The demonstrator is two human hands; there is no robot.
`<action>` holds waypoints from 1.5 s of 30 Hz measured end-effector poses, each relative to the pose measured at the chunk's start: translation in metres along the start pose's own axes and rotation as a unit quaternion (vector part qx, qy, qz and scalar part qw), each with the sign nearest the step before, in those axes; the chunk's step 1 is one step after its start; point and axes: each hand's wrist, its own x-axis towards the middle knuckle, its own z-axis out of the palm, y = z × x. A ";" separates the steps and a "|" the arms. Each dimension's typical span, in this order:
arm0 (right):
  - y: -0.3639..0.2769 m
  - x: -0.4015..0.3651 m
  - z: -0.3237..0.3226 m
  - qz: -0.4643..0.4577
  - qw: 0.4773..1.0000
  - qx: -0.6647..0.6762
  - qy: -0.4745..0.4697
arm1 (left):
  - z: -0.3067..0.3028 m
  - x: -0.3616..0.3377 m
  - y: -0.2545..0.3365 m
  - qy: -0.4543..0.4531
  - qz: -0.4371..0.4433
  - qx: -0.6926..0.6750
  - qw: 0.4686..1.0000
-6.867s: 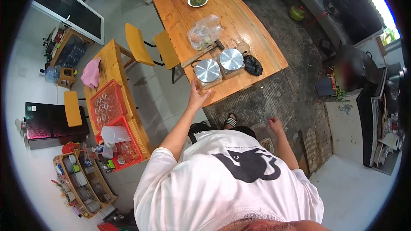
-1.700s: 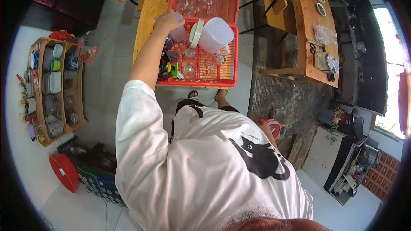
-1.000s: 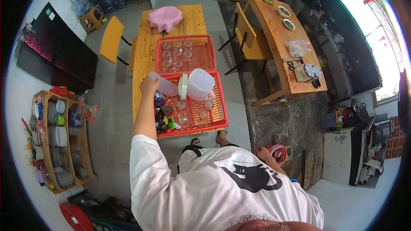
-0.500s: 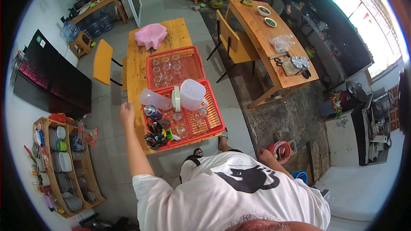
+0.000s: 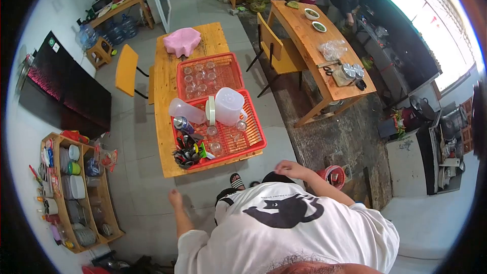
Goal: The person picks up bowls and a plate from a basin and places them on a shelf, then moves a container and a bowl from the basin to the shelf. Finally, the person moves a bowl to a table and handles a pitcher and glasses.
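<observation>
My left hand (image 5: 175, 198) hangs over the floor left of the near table end, touching nothing that I can see; its fingers are too small and foreshortened to read. Near my waist, my right hand (image 5: 290, 168) holds nothing, its fingers loosely apart. On the wooden table (image 5: 165, 122) ahead, the near red basket (image 5: 238, 147) carries a clear plastic jug (image 5: 229, 106), another translucent container (image 5: 185, 111), a pale green lid-like piece (image 5: 210, 110), a dark flask (image 5: 182, 124), several glasses and a bunch of cutlery (image 5: 187, 152). The far red basket (image 5: 228, 73) contains several upturned glasses (image 5: 200, 76).
A pink basin-like item (image 5: 182, 41) sits at the table's far end. Yellow chairs (image 5: 133, 71) flank it. A shelf of dishes (image 5: 81, 193) stands left, a red bucket (image 5: 332, 176) right. Another person (image 5: 345, 0) is beyond the second table (image 5: 340, 91).
My left hand has dropped back from beside the table toward my body. My right arm has swung forward across my waist. The other person's posture has shifted slightly.
</observation>
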 end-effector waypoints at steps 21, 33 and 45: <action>-0.218 0.019 0.219 -0.154 0.672 -0.127 -0.714 | -0.010 -0.315 -0.218 -0.142 -0.221 -0.054 0.963; -0.280 0.060 0.405 -0.152 0.702 -0.185 -0.671 | -0.073 -0.221 -0.280 -0.157 -0.245 -0.165 0.942; -0.263 0.150 0.599 -0.257 0.745 -0.341 -0.513 | -0.136 -0.158 -0.440 0.023 -0.356 -0.363 0.861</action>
